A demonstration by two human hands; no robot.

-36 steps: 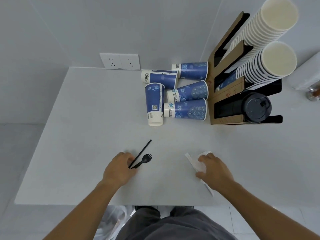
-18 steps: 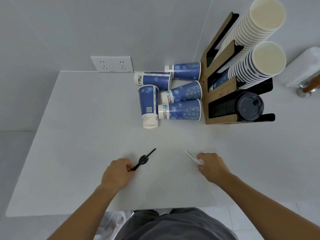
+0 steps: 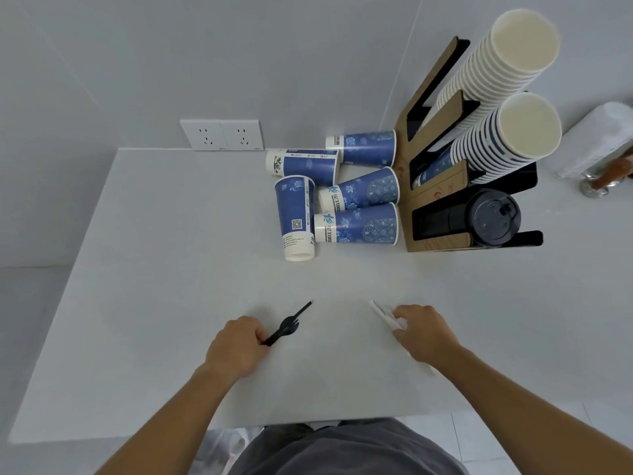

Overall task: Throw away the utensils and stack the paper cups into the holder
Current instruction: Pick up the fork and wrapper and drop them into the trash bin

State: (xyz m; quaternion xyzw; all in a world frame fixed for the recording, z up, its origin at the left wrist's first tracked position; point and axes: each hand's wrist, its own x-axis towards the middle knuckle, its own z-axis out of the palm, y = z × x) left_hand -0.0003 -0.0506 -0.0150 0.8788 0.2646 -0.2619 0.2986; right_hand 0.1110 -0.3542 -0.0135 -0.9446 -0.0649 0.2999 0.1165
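My left hand grips a black plastic spork and a black straw near the table's front edge. My right hand is closed on a crumpled white paper wrapper, whose end sticks out to the upper left. Several blue paper cups lie on their sides at the back of the white table. Right of them stands a brown and black cup holder with two long stacks of white cups and a stack of black lids.
A double wall socket sits on the wall behind the table. At the far right stands a white wrapped object on a metal base. A translucent bag shows below the table's front edge by my legs.
Both hands have closed tighter on their items. The spork and straw now lie in line in my left hand, and the wrapper is bunched smaller in my right. The view shifted slightly.
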